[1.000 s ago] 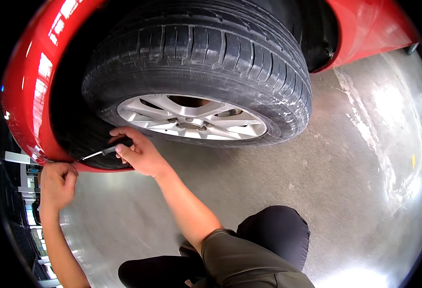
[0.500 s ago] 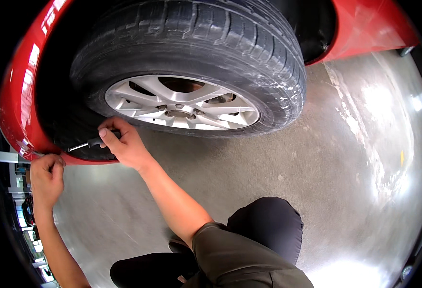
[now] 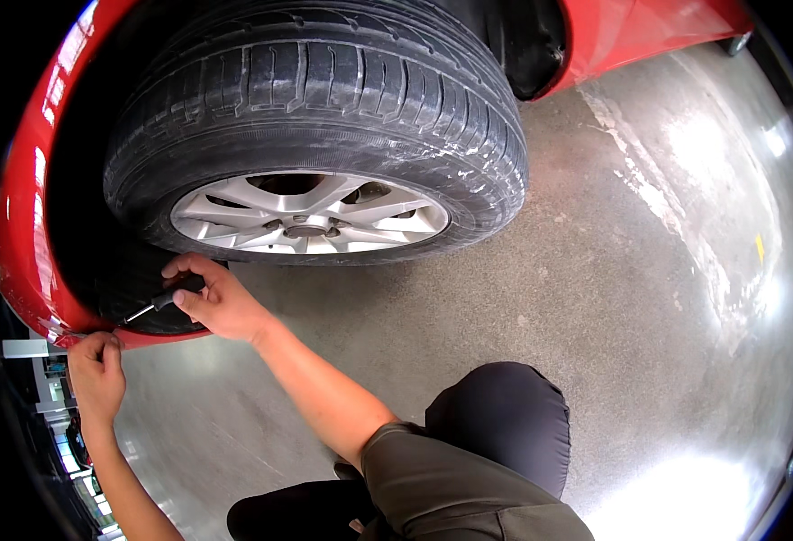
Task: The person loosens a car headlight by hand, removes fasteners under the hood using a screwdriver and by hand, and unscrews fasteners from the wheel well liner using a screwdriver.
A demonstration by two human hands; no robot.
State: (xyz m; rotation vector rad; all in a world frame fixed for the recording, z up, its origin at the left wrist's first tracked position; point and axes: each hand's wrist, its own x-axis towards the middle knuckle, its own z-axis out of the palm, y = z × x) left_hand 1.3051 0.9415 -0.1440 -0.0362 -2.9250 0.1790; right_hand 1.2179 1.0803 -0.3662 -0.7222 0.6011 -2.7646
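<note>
My right hand (image 3: 225,302) is closed around the dark handle of a screwdriver (image 3: 164,299). The thin metal shaft slants down to the left, and its tip meets the dark wheel arch liner (image 3: 113,293) beside the lower rim of the red bumper (image 3: 22,243). At that rim my left hand (image 3: 97,374) has its fingers curled and closed on the bumper's lower edge; the fingertips are partly hidden. Whatever the screwdriver tip touches is too small to make out.
A large tyre (image 3: 324,117) on a silver alloy wheel (image 3: 387,212) fills the arch just above my right hand. Red bodywork (image 3: 631,41) continues at the upper right. My bent knee (image 3: 500,424) is at the lower middle, over the grey concrete floor (image 3: 396,316).
The view has shifted, so the wheel sits further left and the bumper edge lower. Both hands keep their places at the edge, and the screwdriver tip is closer to my left hand.
</note>
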